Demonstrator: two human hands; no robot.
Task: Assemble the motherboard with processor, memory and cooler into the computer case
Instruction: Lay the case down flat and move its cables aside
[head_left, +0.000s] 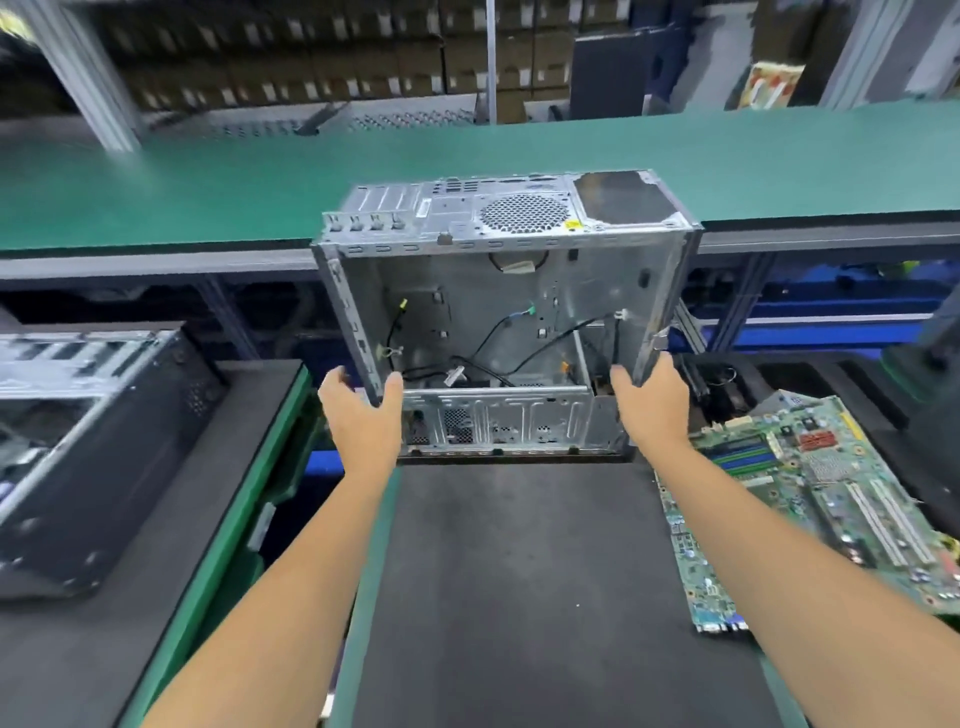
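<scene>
Each grip is on the case (498, 312): the left hand (363, 410) curls round its near left corner, thumb on the inside, and the right hand (649, 400) holds its near right corner, with the fingers hidden behind the wall. The case is up in the air, at about 12 o'clock from the person. Its open side faces us and it tilts a little. Loose black wires (488, 353) hang inside it, and no board is in it yet. Under it sits a dark mat (519, 571) on the table (363, 545). The motherboard (810, 499) lies on the mat's right side, at about 3 o'clock, apart from the case. Another case (88, 441) rests at 9 o'clock. I think the step now is bringing the empty case to the mat. Next, it should be laid down flat with the open side up. The wires may need pushing aside, so the board can go in without squashing them.
</scene>
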